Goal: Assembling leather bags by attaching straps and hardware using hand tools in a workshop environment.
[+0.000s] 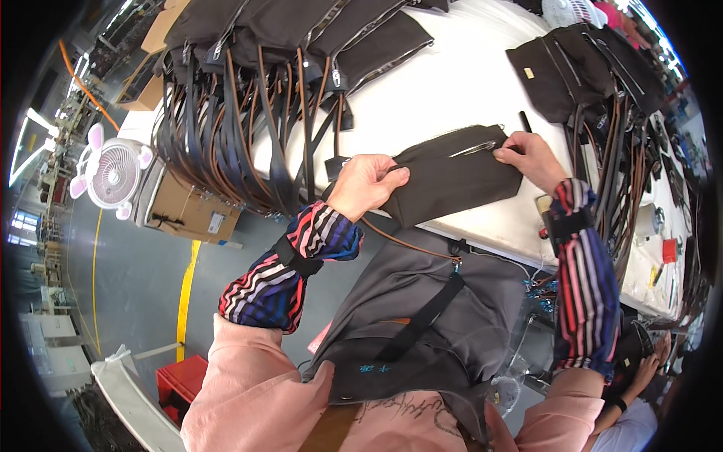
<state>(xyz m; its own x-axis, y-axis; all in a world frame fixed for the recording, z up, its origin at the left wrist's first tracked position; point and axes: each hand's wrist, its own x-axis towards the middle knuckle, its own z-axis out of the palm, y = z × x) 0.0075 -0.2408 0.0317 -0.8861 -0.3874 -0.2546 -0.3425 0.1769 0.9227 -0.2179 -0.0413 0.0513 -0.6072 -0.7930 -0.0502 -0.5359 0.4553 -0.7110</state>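
A small black zippered bag (452,181) is held up over the near edge of the white table (444,90). My left hand (366,184) pinches its left end, thumb on top. At the upper right corner, by the end of the silver zipper, my right hand (532,160) grips it between thumb and fingers. A brown-edged strap (410,245) hangs below the bag, across my grey apron (422,301). Whether the zipper is fully closed I cannot tell.
Several black bags (301,30) lie at the back left, their straps (226,143) hanging over the edge. More black bags (572,71) lie at the right. A white fan (114,173) and a cardboard box (188,207) stand left. Another person's hand (646,373) shows at lower right.
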